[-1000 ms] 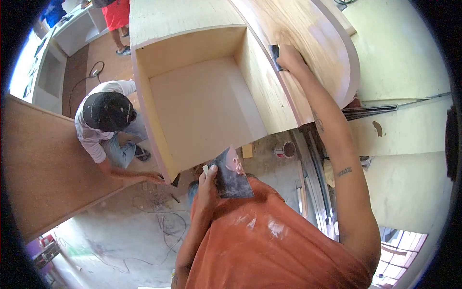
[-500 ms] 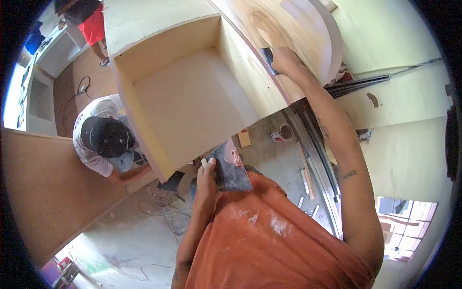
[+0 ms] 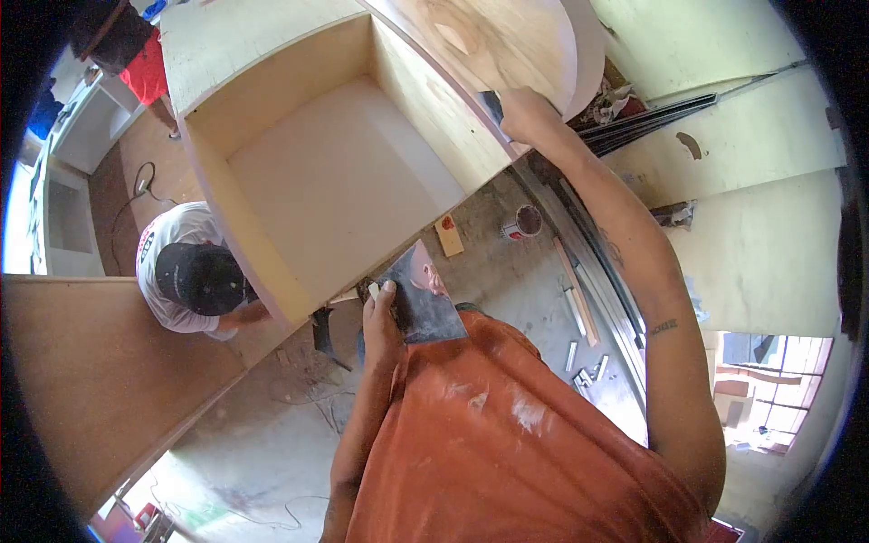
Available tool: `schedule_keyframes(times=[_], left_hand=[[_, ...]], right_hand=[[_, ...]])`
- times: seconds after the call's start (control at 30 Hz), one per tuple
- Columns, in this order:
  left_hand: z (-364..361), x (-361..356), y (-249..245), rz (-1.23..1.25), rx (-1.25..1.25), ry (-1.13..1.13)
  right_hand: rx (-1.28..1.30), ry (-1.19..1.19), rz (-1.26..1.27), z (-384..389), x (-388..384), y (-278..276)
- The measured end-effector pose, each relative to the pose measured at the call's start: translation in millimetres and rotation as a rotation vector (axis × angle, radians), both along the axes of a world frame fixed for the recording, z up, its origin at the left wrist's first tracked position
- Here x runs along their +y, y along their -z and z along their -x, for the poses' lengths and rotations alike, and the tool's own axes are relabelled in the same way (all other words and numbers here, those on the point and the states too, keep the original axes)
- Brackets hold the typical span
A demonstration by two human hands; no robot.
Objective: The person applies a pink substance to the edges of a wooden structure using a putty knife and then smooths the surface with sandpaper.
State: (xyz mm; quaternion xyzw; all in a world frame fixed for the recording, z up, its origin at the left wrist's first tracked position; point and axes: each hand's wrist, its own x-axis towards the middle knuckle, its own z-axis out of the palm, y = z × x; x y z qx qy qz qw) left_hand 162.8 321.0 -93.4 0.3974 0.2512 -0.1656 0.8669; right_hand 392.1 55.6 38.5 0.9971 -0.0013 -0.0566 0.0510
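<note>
My left hand (image 3: 381,319) grips a wide dark putty blade (image 3: 420,297) smeared with pinkish filler, held close to my orange shirt, just below the front corner of an open plywood cabinet box (image 3: 272,100). My right hand (image 3: 525,116) is stretched out and shut on a small dark scraper (image 3: 491,106), pressing it against the curved plywood panel (image 3: 480,45) along the box's right side.
A person in a dark cap (image 3: 201,276) and white shirt crouches at the cabinet's lower left corner. A brown board (image 3: 100,371) spans the left. A small tin (image 3: 525,221), wood offcuts, metal rails (image 3: 579,262) and cables lie on the concrete floor. Another person's red shorts (image 3: 145,68) show top left.
The view has swung so the cabinet sits further up and left. My right hand slid the scraper down along the curved panel's edge. My left hand kept hold of the blade.
</note>
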Motion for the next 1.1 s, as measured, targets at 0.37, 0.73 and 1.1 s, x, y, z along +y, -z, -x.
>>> schedule_keyframes(times=[0.37,0.73,1.1], left_hand=[[28,-36,18,0.020,-0.067,-0.026],[17,-133,-33,0.565,-0.008,-0.004],[30,-178,-107,0.447,-0.172,0.117]], right_hand=[[-0.044,-0.073,-0.034,44,-24,16],[-0.598,0.371,-1.601,228,-28,-31],[-0.693,0.778,-1.863,309,-67,33]])
